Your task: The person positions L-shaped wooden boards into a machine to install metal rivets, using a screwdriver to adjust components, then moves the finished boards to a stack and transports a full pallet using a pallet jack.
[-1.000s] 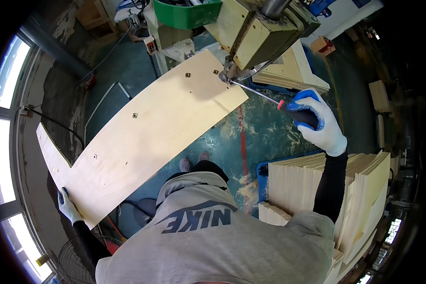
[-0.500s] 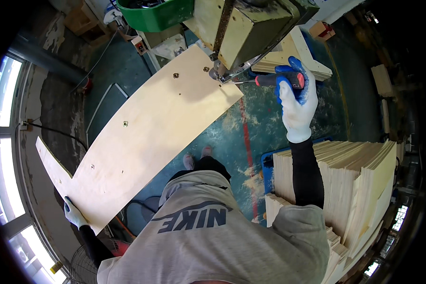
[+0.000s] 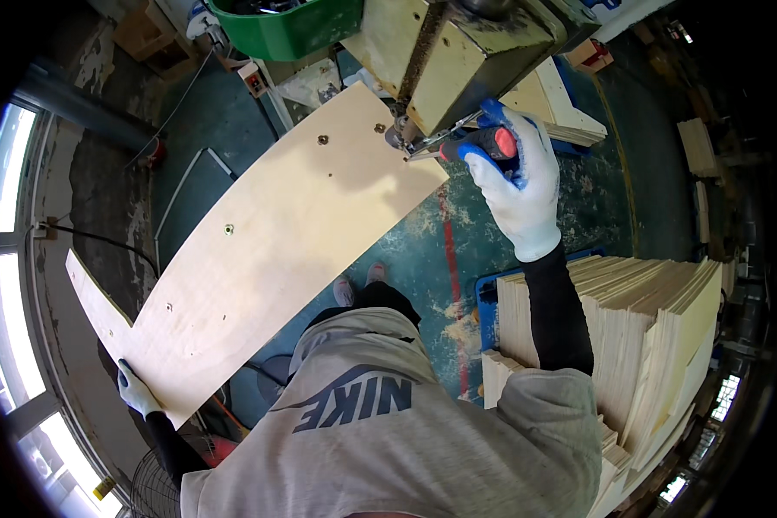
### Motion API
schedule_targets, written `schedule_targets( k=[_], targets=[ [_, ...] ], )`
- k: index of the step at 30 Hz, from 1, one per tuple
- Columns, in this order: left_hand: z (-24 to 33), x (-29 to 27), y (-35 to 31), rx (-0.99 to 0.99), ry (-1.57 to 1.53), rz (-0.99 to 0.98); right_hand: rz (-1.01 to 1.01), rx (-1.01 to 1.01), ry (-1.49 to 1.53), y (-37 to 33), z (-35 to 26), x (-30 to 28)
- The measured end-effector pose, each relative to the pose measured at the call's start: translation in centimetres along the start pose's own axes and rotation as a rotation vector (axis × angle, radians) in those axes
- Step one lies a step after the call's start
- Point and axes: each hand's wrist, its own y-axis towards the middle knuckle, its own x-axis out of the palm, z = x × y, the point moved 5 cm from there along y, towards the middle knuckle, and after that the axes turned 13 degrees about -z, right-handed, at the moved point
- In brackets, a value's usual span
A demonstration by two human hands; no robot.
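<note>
A long curved plywood panel [image 3: 268, 250] with several small holes and metal inserts runs from lower left to the machine at top centre. My left hand [image 3: 135, 390], in a white glove, grips the panel's near edge at the lower left. My right hand [image 3: 516, 181], in a white and blue glove, is closed around the red-tipped handle [image 3: 483, 143] of the olive-green press machine [image 3: 457, 52]. The machine's head sits over the panel's far end, close to two inserts.
A tall stack of cut plywood panels [image 3: 647, 337] stands at my right on a blue pallet. Another stack [image 3: 561, 108] lies beyond the machine. A green bin [image 3: 289, 26] is at the top. The floor is teal concrete with a red line [image 3: 453, 285]. Windows line the left.
My right hand rose from lower right up to the machine's handle and closed on it. The panel shifted a little further under the machine head; my left hand kept its grip.
</note>
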Motion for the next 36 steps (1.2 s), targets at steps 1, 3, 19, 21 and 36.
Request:
schedule_targets(
  k=[1, 3, 19, 21, 36],
  targets=[
    [0.3, 0.0, -0.1, 0.006, 0.014, 0.002, 0.019, -0.026, -0.053, -0.1, -0.1, 0.1],
    [0.3, 0.1, 0.0, 0.001, 0.007, 0.007, 0.056, -0.076, -0.157, -0.3, -0.2, 0.7],
    [1.4, 0.1, 0.9, -0.002, -0.006, 0.068, 0.542, -0.217, 0.086, -2.0, 0.8, 4.2],
    [0.8, -0.2, 1.0, -0.003, -0.003, 0.061, 0.768, -0.27, 0.253, -2.9, -1.3, -0.6],
    [0.4, 2.0, 1.1, -0.007, -0.116, 0.062, 0.37, -0.853, -0.344, 10.8, -20.0, -2.1]
  ],
)
